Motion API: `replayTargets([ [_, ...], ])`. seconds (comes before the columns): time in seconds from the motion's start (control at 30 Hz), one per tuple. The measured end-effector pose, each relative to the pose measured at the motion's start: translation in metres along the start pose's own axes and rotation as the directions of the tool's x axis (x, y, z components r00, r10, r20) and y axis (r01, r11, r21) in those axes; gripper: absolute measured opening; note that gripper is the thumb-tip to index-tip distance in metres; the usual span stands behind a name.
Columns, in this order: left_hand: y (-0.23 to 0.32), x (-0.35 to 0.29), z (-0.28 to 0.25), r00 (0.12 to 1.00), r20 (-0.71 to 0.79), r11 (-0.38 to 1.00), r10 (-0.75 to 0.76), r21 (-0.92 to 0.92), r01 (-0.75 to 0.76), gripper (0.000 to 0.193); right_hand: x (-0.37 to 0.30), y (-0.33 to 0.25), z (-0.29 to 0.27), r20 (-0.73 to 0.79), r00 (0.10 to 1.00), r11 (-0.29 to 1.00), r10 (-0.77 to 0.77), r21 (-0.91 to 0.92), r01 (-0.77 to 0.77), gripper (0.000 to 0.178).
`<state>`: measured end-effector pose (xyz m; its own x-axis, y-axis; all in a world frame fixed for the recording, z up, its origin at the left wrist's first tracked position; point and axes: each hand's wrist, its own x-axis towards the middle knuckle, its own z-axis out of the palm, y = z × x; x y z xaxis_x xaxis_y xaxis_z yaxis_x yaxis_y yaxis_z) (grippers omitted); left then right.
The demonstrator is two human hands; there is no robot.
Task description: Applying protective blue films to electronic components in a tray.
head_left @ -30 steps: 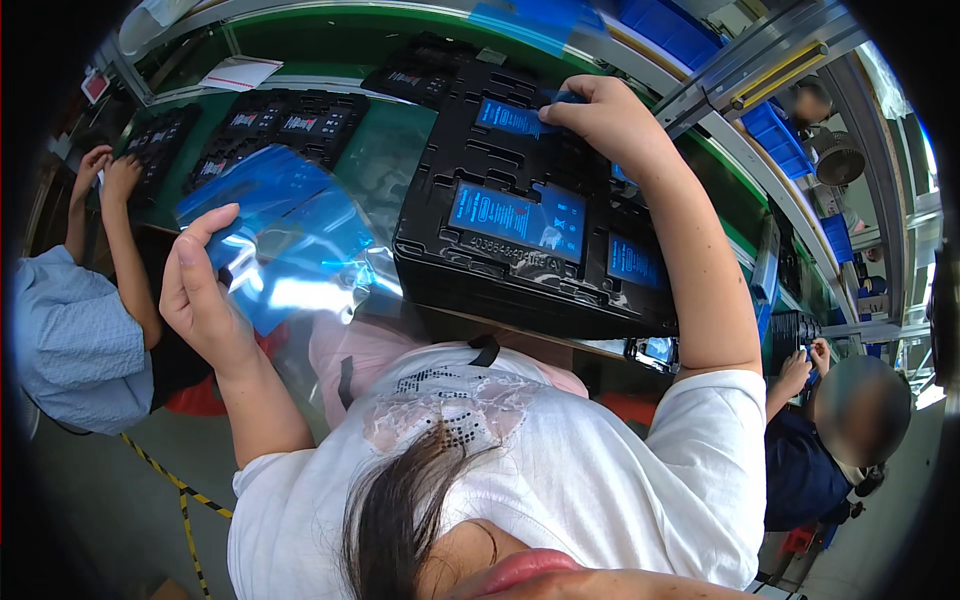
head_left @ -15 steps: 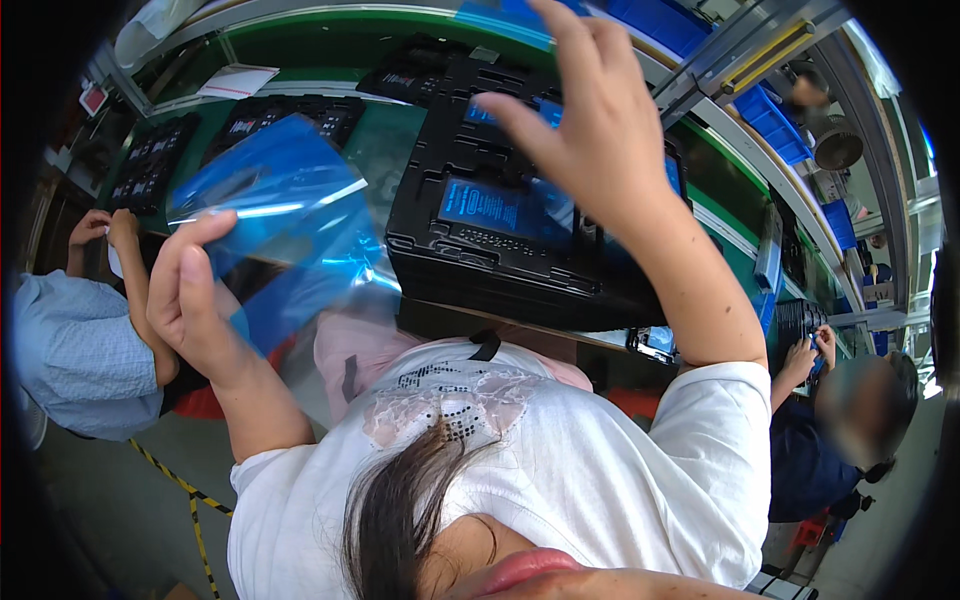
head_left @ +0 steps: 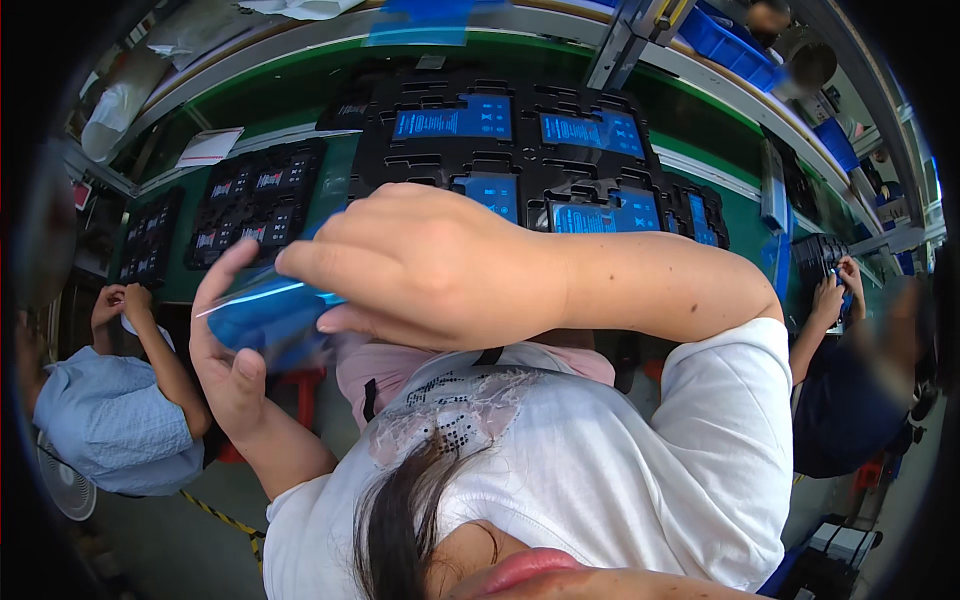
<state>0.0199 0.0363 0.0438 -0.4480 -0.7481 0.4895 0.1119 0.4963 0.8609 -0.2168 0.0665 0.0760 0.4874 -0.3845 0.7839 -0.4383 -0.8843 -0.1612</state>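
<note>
Between my two hands is a bent sheet of blue see-through plastic film (head_left: pixel 265 312), shiny and partly blurred. My left hand (head_left: pixel 228 350) is curved round its left end, fingers above and thumb below. From the right, my right hand (head_left: pixel 430 265) reaches across with fingers and thumb closed on the film's other side; the exact grip is partly hidden. Beyond my right forearm, a black plastic tray (head_left: pixel 525 158) holds several flat blue labelled battery packs (head_left: pixel 455 122) in its pockets. My forearm covers the tray's near edge.
More black trays (head_left: pixel 255 200) lie on the green bench (head_left: pixel 340 175) to the left, near a white paper (head_left: pixel 210 147). Blue film (head_left: pixel 420 20) hangs from the shelf at the back. A blue bin (head_left: pixel 730 50) is at upper right. People work on both sides.
My right hand has come down from above the tray to the film at the left. The film is now bunched between both hands, and the view has shifted, showing more of the tray.
</note>
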Motion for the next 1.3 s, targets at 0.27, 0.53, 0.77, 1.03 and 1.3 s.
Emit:
replayTargets([
  [0.27,0.000,0.014,0.003,0.991,-0.122,0.998,-0.051,-0.041,0.046,0.025,0.006,0.003,-0.016,0.163,0.915,0.857,0.369,0.321,-0.403,0.049],
  [0.53,0.013,0.017,0.016,0.985,-0.163,0.992,0.060,0.123,-0.040,0.031,0.006,0.004,-0.024,0.114,0.945,0.937,0.308,0.134,-0.322,0.018],
  [0.77,0.005,0.018,0.014,0.955,-0.265,0.982,0.137,0.160,-0.096,0.046,0.010,0.001,-0.029,0.022,0.943,0.926,0.331,0.186,-0.329,0.025],
  [1.03,0.017,0.021,0.025,0.977,-0.154,0.987,0.147,0.082,-0.135,0.034,0.000,0.011,-0.025,0.126,0.932,0.894,0.341,0.263,-0.362,0.043],
  [1.3,0.005,0.020,0.014,0.959,-0.147,0.943,0.241,0.268,-0.196,0.026,0.002,0.005,-0.038,0.016,0.991,0.991,0.134,-0.027,-0.134,0.014],
])
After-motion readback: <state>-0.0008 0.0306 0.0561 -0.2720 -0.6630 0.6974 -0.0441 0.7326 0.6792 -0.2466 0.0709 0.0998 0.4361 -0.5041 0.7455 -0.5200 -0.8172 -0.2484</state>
